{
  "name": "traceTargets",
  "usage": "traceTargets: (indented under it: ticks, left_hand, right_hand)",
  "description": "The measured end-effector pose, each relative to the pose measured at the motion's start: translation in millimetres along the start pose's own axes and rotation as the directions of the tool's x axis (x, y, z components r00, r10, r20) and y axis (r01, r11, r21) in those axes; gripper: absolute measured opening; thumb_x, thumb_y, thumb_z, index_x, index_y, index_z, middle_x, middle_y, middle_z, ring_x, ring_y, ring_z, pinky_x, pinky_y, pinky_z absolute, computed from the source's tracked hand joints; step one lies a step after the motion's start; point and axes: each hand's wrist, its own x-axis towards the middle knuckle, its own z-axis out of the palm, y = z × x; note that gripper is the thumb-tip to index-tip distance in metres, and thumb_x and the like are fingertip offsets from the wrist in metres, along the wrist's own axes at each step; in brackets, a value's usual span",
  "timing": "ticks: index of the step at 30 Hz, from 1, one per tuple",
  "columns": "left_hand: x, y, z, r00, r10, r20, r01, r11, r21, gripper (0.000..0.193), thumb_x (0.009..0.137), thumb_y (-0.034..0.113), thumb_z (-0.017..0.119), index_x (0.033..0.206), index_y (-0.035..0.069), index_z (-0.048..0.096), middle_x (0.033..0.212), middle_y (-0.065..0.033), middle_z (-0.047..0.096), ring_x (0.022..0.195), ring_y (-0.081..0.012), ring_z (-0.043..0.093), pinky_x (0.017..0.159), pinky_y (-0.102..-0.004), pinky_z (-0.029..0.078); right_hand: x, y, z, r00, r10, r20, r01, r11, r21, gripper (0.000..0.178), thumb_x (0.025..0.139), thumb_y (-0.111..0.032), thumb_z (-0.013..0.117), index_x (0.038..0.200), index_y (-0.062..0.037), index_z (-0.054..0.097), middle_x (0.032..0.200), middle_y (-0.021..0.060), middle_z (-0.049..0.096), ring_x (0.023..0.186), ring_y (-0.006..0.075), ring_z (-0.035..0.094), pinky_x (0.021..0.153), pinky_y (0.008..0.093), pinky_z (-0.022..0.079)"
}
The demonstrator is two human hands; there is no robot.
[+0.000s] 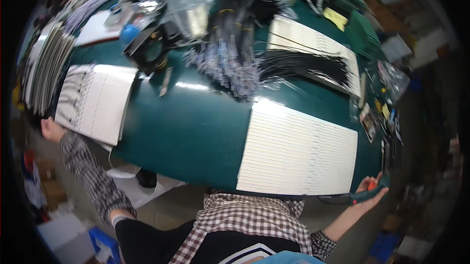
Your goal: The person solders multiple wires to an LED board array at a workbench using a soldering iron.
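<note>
At the right table edge, my right hand [368, 196] is closed around a dark green handheld tool [363, 196] with orange-red parts; its exact kind is unclear. A thin dark cord shows beside it. Just left of that hand lies a white ridged board [298, 151] with rows of narrow strips. My left hand [53, 129] is at the far left edge, by the corner of another white ridged board [105, 102] with short black wires along one side. Blur hides that hand's fingers, and I cannot tell whether it touches the board or grips anything.
Bundled black cables [230, 44] with clear-wrapped ends lie mid-table. More black cables [308, 66] rest across a third white board [318, 39]. Stacked boards [46, 68] stand at the left. A black tape dispenser [149, 48], plastic bags [183, 12] and green trays [364, 34] sit around the green table [181, 122].
</note>
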Motion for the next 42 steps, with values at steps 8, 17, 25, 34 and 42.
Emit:
traceTargets:
  ticks: [8,17,25,34,42]
  left_hand:
    - [-318.4,343.9,4.3,0.161,0.441,0.883,0.244,0.849,-0.469,0.025,0.094,0.001,0.057,0.119,-0.003,0.06,0.111,-0.0117,0.065,0.105,-0.0195,0.064,0.093,-0.0315,0.051]
    - [-616.6,463.4,131.9,-0.442,0.729,0.522,0.045,0.6,-0.799,0.035,0.089,0.016,0.068,0.119,0.001,0.061,0.112,-0.0164,0.065,0.108,-0.0299,0.062,0.095,-0.0367,0.049]
    - [-719.5,465.8,201.8,-0.74,0.379,0.555,-0.285,0.571,-0.77,0.039,0.076,0.02,0.071,0.11,0.001,0.064,0.105,-0.0191,0.065,0.101,-0.0345,0.062,0.089,-0.0423,0.05]
    - [-694.0,476.7,194.8,-0.549,0.519,0.655,-0.208,0.674,-0.708,0.021,0.088,0.014,0.063,0.105,0.002,0.062,0.093,-0.0176,0.064,0.091,-0.0336,0.062,0.08,-0.041,0.05]
    - [-668.4,502.7,197.3,-0.503,0.518,0.692,-0.137,0.743,-0.656,0.024,0.098,0.023,0.053,0.107,0.001,0.057,0.096,-0.0226,0.064,0.093,-0.0409,0.061,0.078,-0.047,0.048]
  right_hand:
    - [16.3,25.5,10.6,0.991,0.121,-0.057,-0.118,0.991,0.057,0.069,0.091,-0.049,0.064,0.134,0.0029,0.049,0.086,0.006,0.063,0.085,0.0198,0.065,0.085,0.0346,0.057]
    - [26.0,34.6,10.7,0.976,0.187,-0.109,-0.172,0.976,0.13,0.07,0.092,-0.057,0.058,0.133,-0.0012,0.051,0.084,0.0045,0.064,0.084,0.0201,0.065,0.084,0.0344,0.055]
    - [19.3,29.4,10.2,0.944,0.274,-0.186,-0.25,0.958,0.144,0.079,0.087,-0.064,0.059,0.137,-0.0029,0.046,0.082,0.0024,0.062,0.081,0.0191,0.065,0.082,0.0323,0.053]
    - [19.5,30.5,9.2,0.942,0.313,-0.117,-0.287,0.937,0.198,0.081,0.088,-0.062,0.06,0.14,-0.0031,0.042,0.084,0.0026,0.061,0.083,0.0189,0.065,0.083,0.0373,0.055]
    - [15.6,32.5,4.6,0.944,0.316,-0.096,-0.292,0.934,0.204,0.082,0.088,-0.062,0.059,0.14,-0.0019,0.041,0.083,0.0045,0.061,0.084,0.0212,0.065,0.086,0.0404,0.052]
